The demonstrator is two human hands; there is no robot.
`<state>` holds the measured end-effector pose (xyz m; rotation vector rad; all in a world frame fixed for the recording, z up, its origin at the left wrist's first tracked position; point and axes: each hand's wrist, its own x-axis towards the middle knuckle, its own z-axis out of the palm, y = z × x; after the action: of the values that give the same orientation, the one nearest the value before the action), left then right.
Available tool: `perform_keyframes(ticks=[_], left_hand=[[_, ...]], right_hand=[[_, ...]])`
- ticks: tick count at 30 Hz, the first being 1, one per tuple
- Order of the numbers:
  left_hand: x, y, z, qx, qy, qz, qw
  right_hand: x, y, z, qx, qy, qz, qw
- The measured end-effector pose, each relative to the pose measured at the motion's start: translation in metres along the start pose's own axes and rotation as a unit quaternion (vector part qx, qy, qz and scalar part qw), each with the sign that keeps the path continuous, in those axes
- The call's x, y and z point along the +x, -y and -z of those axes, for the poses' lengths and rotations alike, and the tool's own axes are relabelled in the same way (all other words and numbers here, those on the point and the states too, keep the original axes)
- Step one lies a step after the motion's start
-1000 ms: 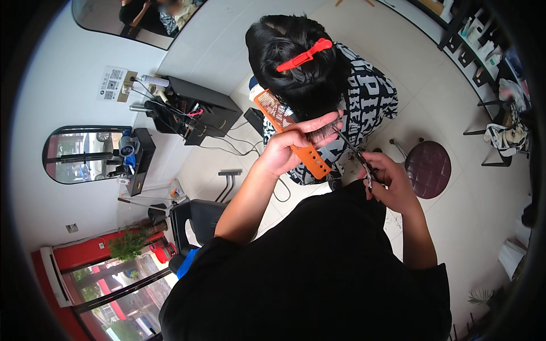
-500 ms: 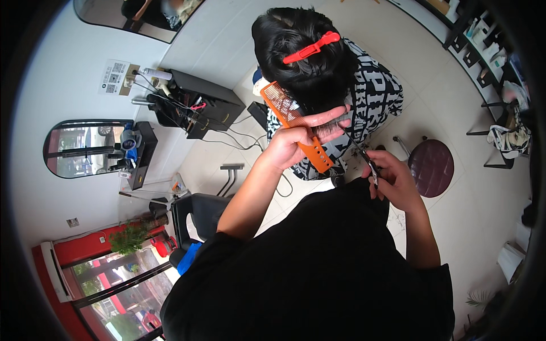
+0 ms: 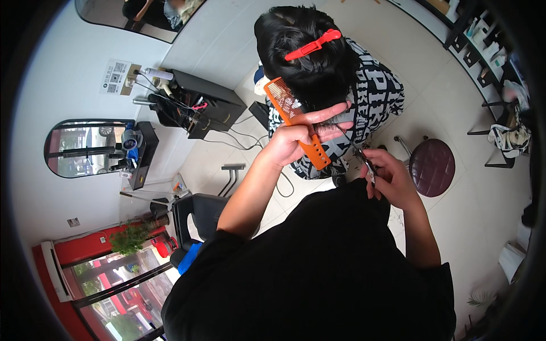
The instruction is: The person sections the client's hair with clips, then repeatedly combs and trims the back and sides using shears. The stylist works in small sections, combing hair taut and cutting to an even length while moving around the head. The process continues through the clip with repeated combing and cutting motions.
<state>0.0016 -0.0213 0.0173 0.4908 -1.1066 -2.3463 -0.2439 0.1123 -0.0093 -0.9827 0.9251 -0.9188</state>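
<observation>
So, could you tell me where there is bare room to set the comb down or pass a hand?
Bare floor lies between the seated person, the round purple stool and the shelves. It is crowded at the black cabinet with its cables, and where the left hand with the orange comb meets the right hand with the scissors.

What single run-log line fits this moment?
left hand: holds orange comb, hair section | right hand: holds scissors | red clip in hair

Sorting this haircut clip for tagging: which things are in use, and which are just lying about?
In use: left hand, orange comb, pinched hair strand, right hand, scissors, red hair clip.

Lying about: purple stool, black cabinet, potted plant, wall mirror.
</observation>
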Motion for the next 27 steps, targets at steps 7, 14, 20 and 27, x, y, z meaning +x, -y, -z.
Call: perform_keyframes(ticks=[7,14,20,27], left_hand=[[-0.001,-0.002,0.001,-0.006,0.001,0.005,1.0],[-0.003,-0.007,0.0,-0.007,-0.004,0.013,1.0],[0.0,-0.006,-0.001,-0.009,0.014,0.008,1.0],[-0.001,-0.013,-0.002,-0.012,0.008,0.031,0.999]], right_hand=[[-0.001,-0.001,-0.006,-0.011,-0.005,-0.016,1.0],[0.007,0.0,-0.01,-0.006,0.008,0.009,1.0],[0.01,0.001,-0.017,-0.005,0.016,0.027,0.999],[0.011,0.008,-0.023,0.004,0.018,0.027,0.999]])
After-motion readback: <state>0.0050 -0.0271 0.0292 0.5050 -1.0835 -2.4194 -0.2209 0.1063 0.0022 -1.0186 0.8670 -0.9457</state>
